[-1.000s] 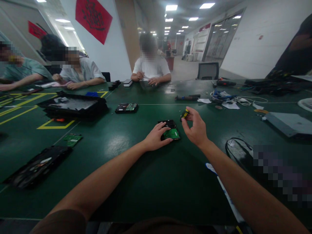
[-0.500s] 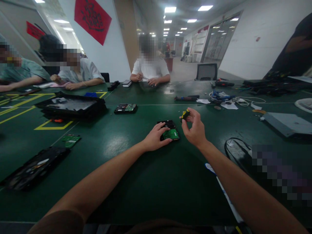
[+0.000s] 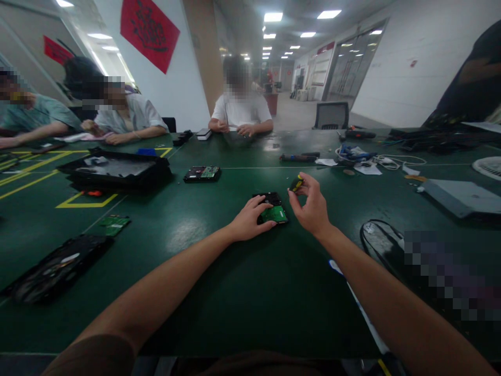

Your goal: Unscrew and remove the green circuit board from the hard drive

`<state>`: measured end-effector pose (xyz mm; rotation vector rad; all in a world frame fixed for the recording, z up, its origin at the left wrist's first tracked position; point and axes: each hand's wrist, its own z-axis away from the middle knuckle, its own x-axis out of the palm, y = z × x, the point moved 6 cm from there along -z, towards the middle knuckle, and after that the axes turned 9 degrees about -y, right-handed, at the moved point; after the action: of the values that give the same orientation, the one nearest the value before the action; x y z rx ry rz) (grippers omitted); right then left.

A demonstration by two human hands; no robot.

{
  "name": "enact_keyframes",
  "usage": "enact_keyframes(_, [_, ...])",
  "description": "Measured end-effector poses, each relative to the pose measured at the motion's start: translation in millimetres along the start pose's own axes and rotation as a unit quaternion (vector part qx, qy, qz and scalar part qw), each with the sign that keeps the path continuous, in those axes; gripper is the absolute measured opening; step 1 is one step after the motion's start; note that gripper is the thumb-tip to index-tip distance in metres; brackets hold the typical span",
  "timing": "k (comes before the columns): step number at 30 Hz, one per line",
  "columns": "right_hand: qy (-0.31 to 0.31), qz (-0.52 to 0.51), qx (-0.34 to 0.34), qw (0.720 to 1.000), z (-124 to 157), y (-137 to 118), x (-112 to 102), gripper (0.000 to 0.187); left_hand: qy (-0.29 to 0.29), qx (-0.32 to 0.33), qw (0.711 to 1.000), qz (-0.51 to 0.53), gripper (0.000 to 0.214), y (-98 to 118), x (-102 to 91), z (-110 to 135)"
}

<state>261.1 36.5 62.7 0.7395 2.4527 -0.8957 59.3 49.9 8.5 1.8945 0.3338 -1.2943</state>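
A hard drive (image 3: 274, 213) lies on the green tabletop with its green circuit board facing up. My left hand (image 3: 252, 219) rests across its left side, fingers and thumb spanning it and gripping it against the table. Just right of the drive, my right hand (image 3: 312, 204) is raised, pinching a short screwdriver (image 3: 296, 184) with a yellow and black handle between thumb and fingers. The screwdriver's tip is too small to make out, and it stands apart from the drive. Part of the drive is hidden under my left fingers.
Another hard drive (image 3: 202, 173) lies farther left, near a stack of black trays (image 3: 113, 168). A loose green circuit board (image 3: 114, 223) and an opened black drive casing (image 3: 58, 269) are at left. Right are a grey metal box (image 3: 462, 196) and cables (image 3: 376, 224). Co-workers sit across the table.
The screwdriver in my right hand has tilted slightly and shifted a little to the left. My left hand has stayed on the hard drive.
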Motion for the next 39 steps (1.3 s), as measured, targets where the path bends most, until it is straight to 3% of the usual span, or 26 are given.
enact_keyframes(10, [-0.02, -0.005, -0.018, 1.0, -2.7, -2.7, 2.1, 0.065, 0.002, 0.004, 1.0, 0.0, 0.066, -0.3, 0.3, -0.3])
enact_keyframes(23, [0.003, -0.013, -0.01, 1.0, -2.3, -2.0, 0.0, 0.066, 0.004, 0.006, 1.0, -0.002, 0.065, 2.4, -1.8, 0.4])
enact_keyframes(29, [0.036, 0.03, -0.042, 0.998, -1.5, -0.6, -1.6, 0.065, 0.006, 0.007, 1.0, -0.003, 0.066, -1.2, 1.3, -0.6])
enact_keyframes(39, [0.03, 0.032, -0.046, 0.998, -2.1, -1.8, -0.9, 0.067, 0.002, 0.001, 1.0, 0.0, 0.067, -0.3, 0.5, -0.1])
